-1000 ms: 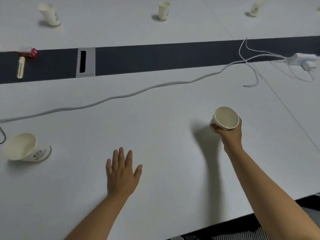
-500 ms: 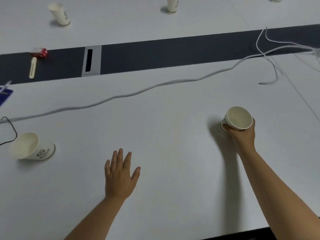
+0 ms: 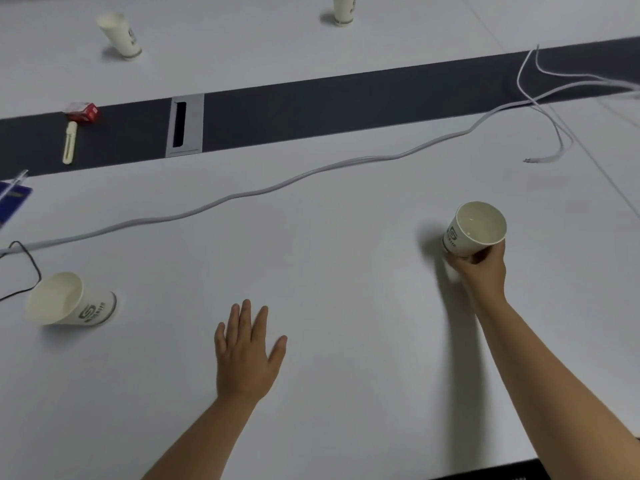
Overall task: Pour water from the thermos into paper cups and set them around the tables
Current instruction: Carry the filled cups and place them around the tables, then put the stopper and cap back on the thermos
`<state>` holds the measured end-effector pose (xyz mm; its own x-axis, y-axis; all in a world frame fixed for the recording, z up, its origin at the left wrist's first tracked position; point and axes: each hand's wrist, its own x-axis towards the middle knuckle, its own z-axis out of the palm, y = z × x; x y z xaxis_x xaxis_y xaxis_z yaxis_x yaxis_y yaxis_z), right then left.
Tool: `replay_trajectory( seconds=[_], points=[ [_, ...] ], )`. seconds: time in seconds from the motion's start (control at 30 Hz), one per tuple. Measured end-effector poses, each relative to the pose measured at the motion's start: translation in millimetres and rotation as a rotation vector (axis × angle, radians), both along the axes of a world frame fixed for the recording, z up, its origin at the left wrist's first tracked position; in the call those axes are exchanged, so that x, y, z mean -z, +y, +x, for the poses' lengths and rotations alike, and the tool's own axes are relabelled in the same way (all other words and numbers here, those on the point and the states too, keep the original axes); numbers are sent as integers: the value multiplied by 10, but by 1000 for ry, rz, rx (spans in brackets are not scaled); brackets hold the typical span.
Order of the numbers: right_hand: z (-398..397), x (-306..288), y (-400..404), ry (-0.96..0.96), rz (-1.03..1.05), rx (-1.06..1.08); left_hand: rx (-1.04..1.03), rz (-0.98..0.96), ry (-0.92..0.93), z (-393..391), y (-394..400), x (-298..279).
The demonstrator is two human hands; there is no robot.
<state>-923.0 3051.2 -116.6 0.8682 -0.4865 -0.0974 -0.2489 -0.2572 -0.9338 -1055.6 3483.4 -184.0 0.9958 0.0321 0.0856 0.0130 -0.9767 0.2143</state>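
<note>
a: eyes on the paper cup [image 3: 475, 229] out on the right side, mouth facing up toward the camera, a little water glinting inside, printed logo on its wall.

b: and the right hand [image 3: 479, 271] has it, fingers curled round the lower part from beneath. whether the base touches the tabletop [image 3: 346, 271] i can't tell, but its shadow falls just to its left.

a: left hand [image 3: 246, 355] now: flat on the tabletop, palm down, fingers straight and a bit spread, holding nothing, well apart from the cup.

b: over at the left edge, a second cup [image 3: 69, 301] with the same logo, looking tipped only through the wide lens.

a: a thin black wire [image 3: 27, 268] loops just beside it. behind that, a long grey cable [image 3: 277, 185] snakes across the whole tabletop from left to right.

b: up at the far side, two more cups, one far left [image 3: 119, 36], one centre [image 3: 343, 10].

a: the dark strip [image 3: 346, 102] between the tabletops carries a silver cable port [image 3: 184, 124], a red and white box [image 3: 82, 111] and a pale stick-shaped thing [image 3: 70, 142].

b: loose white wires [image 3: 550, 133] trail on the right, and a blue item [image 3: 12, 199] peeks in at the left edge.
</note>
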Motion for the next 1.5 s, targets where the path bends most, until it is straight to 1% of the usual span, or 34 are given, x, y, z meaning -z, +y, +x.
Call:
replay_trajectory(
  seconds=[0.07,0.17,0.23,0.27,0.4,0.53,0.57,0.63,0.77,0.87,0.93,1.03,1.13,1.23,1.3,1.4,1.43,1.5],
  points=[
    [-79,101,-4,33,-27,8,4,3,7,6,-2,35],
    [-212,317,36,132,-144,51,18,-10,51,7,19,129],
    [-293,431,142,192,-199,78,33,-53,96,31,62,257],
    [-322,465,207,207,-195,88,40,-98,119,51,89,330],
    [-469,448,536,183,-154,108,69,-419,188,52,227,429],
    [-689,193,1016,112,-94,136,-28,-857,319,-127,219,235],
    [-780,89,1158,88,-75,147,-33,-936,357,-182,226,175],
    [-1083,-112,1463,34,-21,181,10,-999,422,-313,306,42],
    [-2114,-343,2006,-45,43,157,168,-1008,516,-662,536,-257],
    [-3059,-336,2260,-26,75,159,184,-1003,599,-971,640,-338],
    [-3646,-282,2366,-10,97,210,175,-994,645,-1121,661,-360],
    [-4366,-215,2415,-2,146,326,247,-987,700,-1305,538,-420],
    [-4895,-275,2395,-34,149,412,386,-995,714,-1481,230,-596],
    [-5422,-293,2380,-38,168,476,641,-958,729,-1727,-143,-660],
    [-5838,-213,2375,-8,172,515,798,-884,790,-1967,-420,-644],
    [-6580,65,2312,24,184,658,998,-744,835,-2390,-870,-423],
    [-6828,162,2260,40,198,709,1026,-702,853,-2539,-1029,-316],
    [-7287,327,2091,64,236,808,963,-679,905,-2818,-1365,-72]
  ],
)
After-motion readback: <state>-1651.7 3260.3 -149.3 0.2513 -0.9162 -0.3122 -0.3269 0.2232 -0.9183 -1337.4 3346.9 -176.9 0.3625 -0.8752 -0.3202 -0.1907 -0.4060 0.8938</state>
